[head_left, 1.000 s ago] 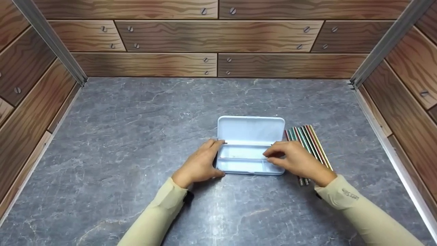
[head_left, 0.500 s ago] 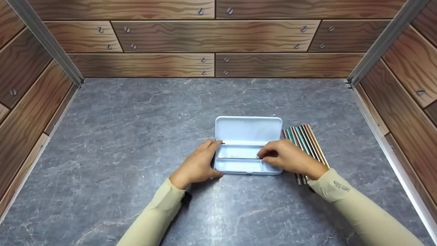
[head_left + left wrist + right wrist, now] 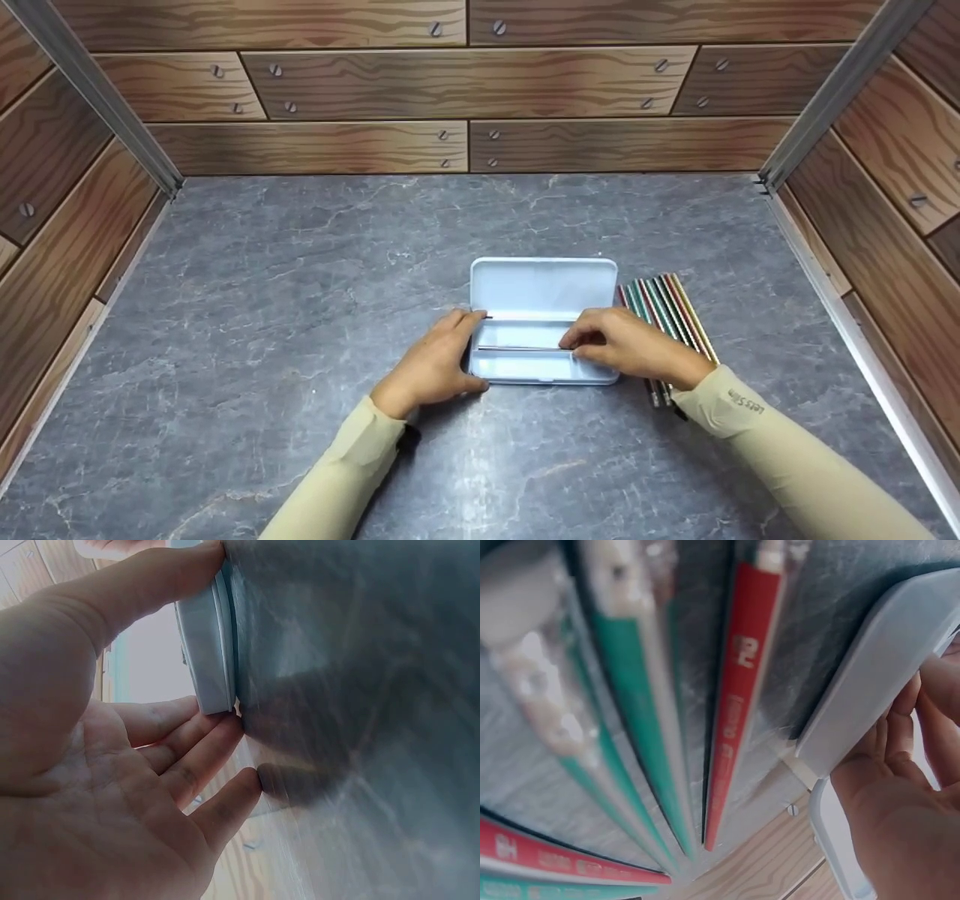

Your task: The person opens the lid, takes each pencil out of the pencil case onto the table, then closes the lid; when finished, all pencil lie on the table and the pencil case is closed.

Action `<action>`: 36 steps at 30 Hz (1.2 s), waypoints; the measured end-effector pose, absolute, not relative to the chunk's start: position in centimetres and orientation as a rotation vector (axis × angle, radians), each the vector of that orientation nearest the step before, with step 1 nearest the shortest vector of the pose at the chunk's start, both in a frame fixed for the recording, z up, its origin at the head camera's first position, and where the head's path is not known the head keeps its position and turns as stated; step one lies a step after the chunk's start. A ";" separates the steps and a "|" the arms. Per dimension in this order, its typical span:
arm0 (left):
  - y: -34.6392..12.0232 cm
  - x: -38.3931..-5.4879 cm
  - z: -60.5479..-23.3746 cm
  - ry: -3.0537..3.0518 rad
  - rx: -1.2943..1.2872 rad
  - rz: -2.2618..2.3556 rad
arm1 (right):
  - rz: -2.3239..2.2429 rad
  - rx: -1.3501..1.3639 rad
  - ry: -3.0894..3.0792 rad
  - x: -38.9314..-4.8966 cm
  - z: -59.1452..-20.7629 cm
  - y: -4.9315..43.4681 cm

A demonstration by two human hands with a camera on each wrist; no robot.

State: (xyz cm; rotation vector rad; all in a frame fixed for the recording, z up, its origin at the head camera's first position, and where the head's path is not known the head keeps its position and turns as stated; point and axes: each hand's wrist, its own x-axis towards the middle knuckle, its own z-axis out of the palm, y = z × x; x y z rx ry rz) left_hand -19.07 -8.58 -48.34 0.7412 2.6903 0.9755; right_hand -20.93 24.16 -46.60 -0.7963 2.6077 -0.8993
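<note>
A pale blue pencil case [image 3: 544, 289] lies with its lid raised on the grey tabletop. My left hand [image 3: 431, 367] holds its left end, thumb at the front edge and fingers at the back corner, as the left wrist view shows too. Over the right part of the tray is my right hand [image 3: 630, 345]. Its thumb and index finger pinch one end of a thin striped rod, which looks like a pencil [image 3: 521, 348], lying along the divider. The fingertips are partly hidden in the right wrist view. Several striped pencils [image 3: 667, 304] lie just right of the case.
Wood-patterned panels [image 3: 465, 82] wall off the back and both sides. Metal posts [image 3: 847, 94] stand at the back corners. In the right wrist view a red HB pencil [image 3: 739, 682] and green pencils lie close beside the right hand.
My right hand has moved a little to the left and lower inside the tray. The left hand stays on the case's left end. The whole view shifts slightly.
</note>
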 end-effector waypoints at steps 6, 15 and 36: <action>-8.5 -19.0 -48.4 2.686 0.731 0.972 | -0.907 -0.757 2.582 -21.1 -46.5 24.2; -8.4 -19.0 -48.4 2.682 0.721 0.984 | -0.973 -0.722 2.580 -21.1 -46.3 24.2; -8.5 -19.2 -48.4 2.667 0.714 1.014 | -1.561 -0.305 2.598 -19.7 -43.8 29.7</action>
